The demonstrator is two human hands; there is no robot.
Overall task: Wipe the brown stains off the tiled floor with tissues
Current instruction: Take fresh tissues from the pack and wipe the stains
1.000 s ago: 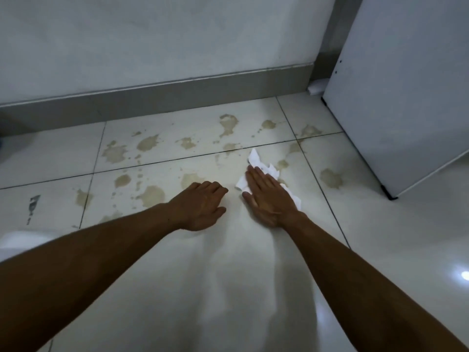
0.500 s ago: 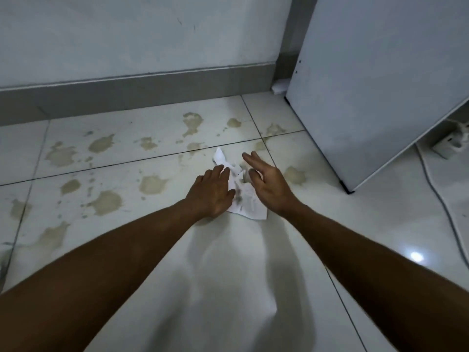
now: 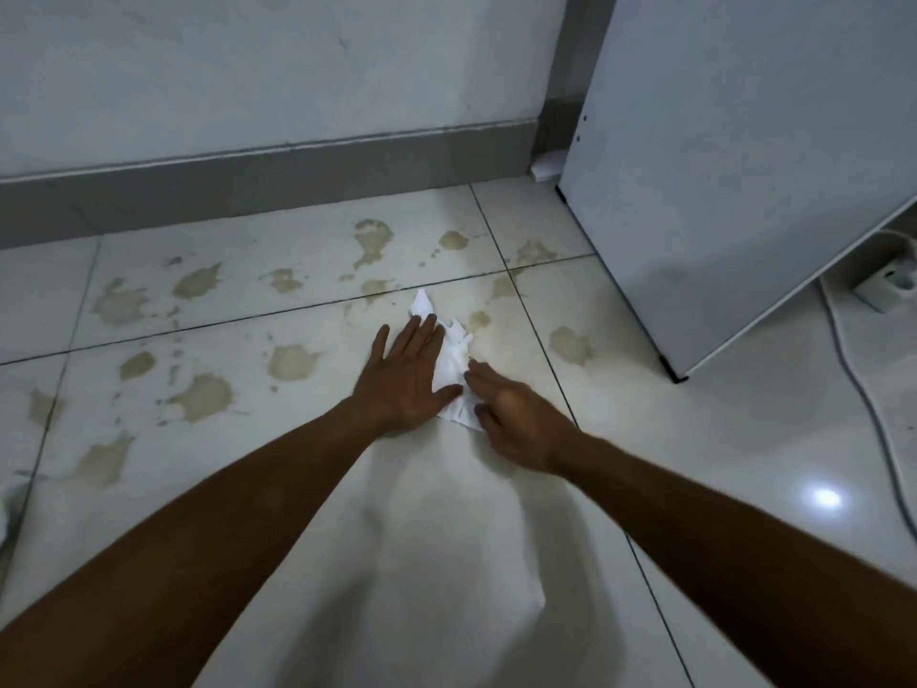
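Note:
A crumpled white tissue [image 3: 452, 362] lies on the white tiled floor [image 3: 446, 513] near the middle. My left hand [image 3: 404, 377] lies flat with straight fingers on the tissue's left part. My right hand [image 3: 511, 419] is at the tissue's lower right edge, fingers extended and blurred, touching the paper. Several brown stains spread over the tiles: a large one [image 3: 206, 397] to the left, one [image 3: 293, 362] left of my left hand, one [image 3: 570, 345] to the right, and others [image 3: 372, 238] farther back near the wall.
A grey skirting board [image 3: 268, 178] runs along the white wall at the back. A white cabinet panel [image 3: 734, 166] stands at the right. A white cable [image 3: 863, 404] and a socket block [image 3: 885, 283] lie on the floor at the far right.
My right hand came off the top of the tissue and moved to its lower right edge. My left hand slid right from the bare tile onto the tissue and flattened.

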